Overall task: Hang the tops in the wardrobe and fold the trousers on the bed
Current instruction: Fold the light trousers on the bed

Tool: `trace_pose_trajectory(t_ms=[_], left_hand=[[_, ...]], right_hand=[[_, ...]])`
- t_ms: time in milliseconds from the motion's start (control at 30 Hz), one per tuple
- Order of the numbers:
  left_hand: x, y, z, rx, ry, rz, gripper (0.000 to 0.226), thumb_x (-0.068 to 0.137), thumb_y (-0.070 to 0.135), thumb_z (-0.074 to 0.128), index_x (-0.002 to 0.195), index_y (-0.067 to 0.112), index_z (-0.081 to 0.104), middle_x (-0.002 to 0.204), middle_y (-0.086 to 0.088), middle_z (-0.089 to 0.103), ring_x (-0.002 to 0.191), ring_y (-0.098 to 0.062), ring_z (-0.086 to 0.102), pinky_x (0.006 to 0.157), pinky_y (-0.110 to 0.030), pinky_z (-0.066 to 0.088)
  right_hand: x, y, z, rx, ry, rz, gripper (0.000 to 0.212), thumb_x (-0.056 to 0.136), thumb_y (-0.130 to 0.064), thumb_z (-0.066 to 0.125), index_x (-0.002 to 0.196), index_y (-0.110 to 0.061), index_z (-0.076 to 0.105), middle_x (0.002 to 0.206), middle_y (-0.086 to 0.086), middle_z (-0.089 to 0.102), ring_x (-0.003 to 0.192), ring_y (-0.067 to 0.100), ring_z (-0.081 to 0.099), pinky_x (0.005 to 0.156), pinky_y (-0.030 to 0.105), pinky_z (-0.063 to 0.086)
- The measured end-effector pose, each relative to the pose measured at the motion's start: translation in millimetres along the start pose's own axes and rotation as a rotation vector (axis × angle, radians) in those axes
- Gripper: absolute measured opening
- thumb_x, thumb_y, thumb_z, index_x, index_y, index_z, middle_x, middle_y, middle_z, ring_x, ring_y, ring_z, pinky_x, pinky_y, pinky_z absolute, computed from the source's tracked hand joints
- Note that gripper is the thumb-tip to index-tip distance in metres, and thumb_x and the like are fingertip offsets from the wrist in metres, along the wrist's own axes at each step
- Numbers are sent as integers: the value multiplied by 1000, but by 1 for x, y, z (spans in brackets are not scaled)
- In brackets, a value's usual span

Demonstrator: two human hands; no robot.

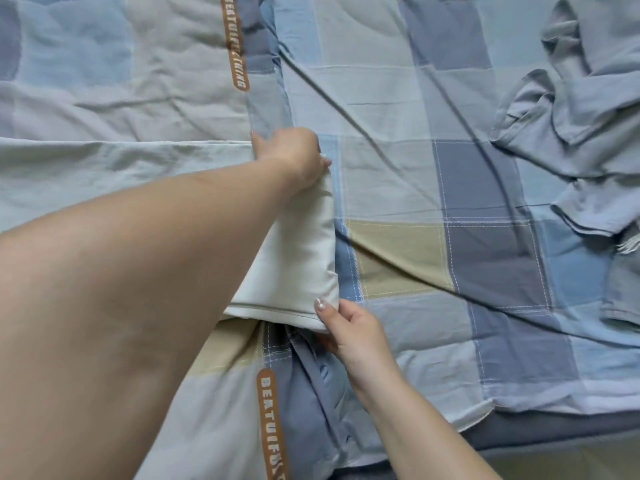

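A white folded garment (298, 251) lies on the checked bedspread (415, 174) in the middle of the view, partly hidden under my left forearm. My left hand (294, 154) grips its far end with the fingers curled around the fabric. My right hand (349, 327) pinches its near right corner between thumb and fingers. A crumpled grey-blue garment (575, 140) lies spread out at the right side of the bed, apart from both hands.
The bedspread is a blue, grey and beige check with orange lettered strips (235, 43). Its near edge (485, 414) shows at the lower right, with a darker sheet beneath. Wrinkled pale bedding (86, 98) fills the left side.
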State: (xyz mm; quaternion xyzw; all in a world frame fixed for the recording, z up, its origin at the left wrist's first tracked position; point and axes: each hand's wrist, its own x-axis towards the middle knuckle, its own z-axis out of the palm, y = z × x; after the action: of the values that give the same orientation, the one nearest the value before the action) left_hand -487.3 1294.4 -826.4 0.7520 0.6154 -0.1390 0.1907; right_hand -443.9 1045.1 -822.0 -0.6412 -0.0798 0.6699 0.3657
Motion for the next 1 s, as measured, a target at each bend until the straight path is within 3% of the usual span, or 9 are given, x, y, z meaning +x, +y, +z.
trace_pose_trajectory(t_ms=[100, 167, 300, 433, 500, 600, 733, 867, 1000], left_hand=[[4, -1, -6, -222, 133, -33, 25, 92, 46, 53, 101, 26, 66, 114, 1, 65, 119, -26, 52, 113, -57, 12], [2, 1, -8, -298, 197, -30, 22, 92, 44, 54, 98, 27, 67, 111, 5, 66, 118, -23, 52, 113, -56, 13], [-9, -5, 5, -330, 249, 26, 23, 92, 41, 54, 105, 27, 67, 115, 0, 63, 120, -25, 50, 111, -52, 23], [-37, -43, 22, -414, 390, 127, 51, 91, 45, 51, 133, 16, 52, 135, -9, 51, 129, -27, 41, 112, -40, 25], [-68, -71, 33, -448, 405, 129, 64, 90, 50, 40, 139, 10, 45, 144, -11, 44, 137, -27, 34, 115, -41, 21], [-123, -110, 51, -518, 363, 34, 65, 91, 46, 37, 145, 10, 37, 153, -9, 32, 144, -22, 23, 119, -34, 13], [-186, -140, 76, -564, 256, -59, 71, 89, 54, 29, 149, 15, 28, 158, -2, 21, 144, -7, 11, 117, -24, 4], [-207, -152, 89, -706, 247, -209, 76, 85, 61, 22, 149, 19, 28, 157, 2, 21, 144, -6, 11, 116, -21, 3], [-207, -153, 71, -1081, 324, -452, 51, 101, 40, 35, 146, 17, 34, 148, 9, 35, 134, 1, 27, 105, -9, 17]], right_hand=[[-11, 8, 8, 311, 25, 140, 19, 91, -23, 59, 94, -6, 68, 96, 13, 74, 87, 22, 71, 81, 30, 57], [-16, 11, 12, 454, 35, 225, 23, 91, -25, 60, 100, -5, 66, 97, 13, 74, 83, 20, 71, 83, 32, 56], [-15, 8, 11, 377, 68, 247, 14, 94, -21, 57, 101, -11, 63, 93, 7, 75, 77, 14, 72, 67, 23, 57], [-8, -4, 4, 355, 64, 184, 14, 95, -15, 54, 107, -12, 61, 104, 7, 70, 88, 15, 68, 69, 24, 58], [-5, -13, 4, 395, 31, 160, 16, 94, -17, 54, 105, -10, 64, 101, 7, 71, 86, 15, 67, 70, 25, 57], [-1, -28, 6, 380, -31, 134, 18, 94, -19, 53, 104, -11, 65, 100, 8, 72, 82, 16, 68, 66, 25, 55], [-8, -50, 19, 287, -250, 35, 35, 90, -14, 56, 125, -11, 56, 112, 5, 70, 93, 14, 69, 68, 23, 55], [-22, -76, 55, 221, -458, -96, 52, 84, -14, 52, 136, -8, 46, 130, 10, 60, 120, 24, 57, 98, 33, 49], [-35, -103, 110, 199, -572, -165, 52, 81, -12, 51, 133, -8, 48, 127, 12, 62, 118, 26, 59, 94, 34, 51]])
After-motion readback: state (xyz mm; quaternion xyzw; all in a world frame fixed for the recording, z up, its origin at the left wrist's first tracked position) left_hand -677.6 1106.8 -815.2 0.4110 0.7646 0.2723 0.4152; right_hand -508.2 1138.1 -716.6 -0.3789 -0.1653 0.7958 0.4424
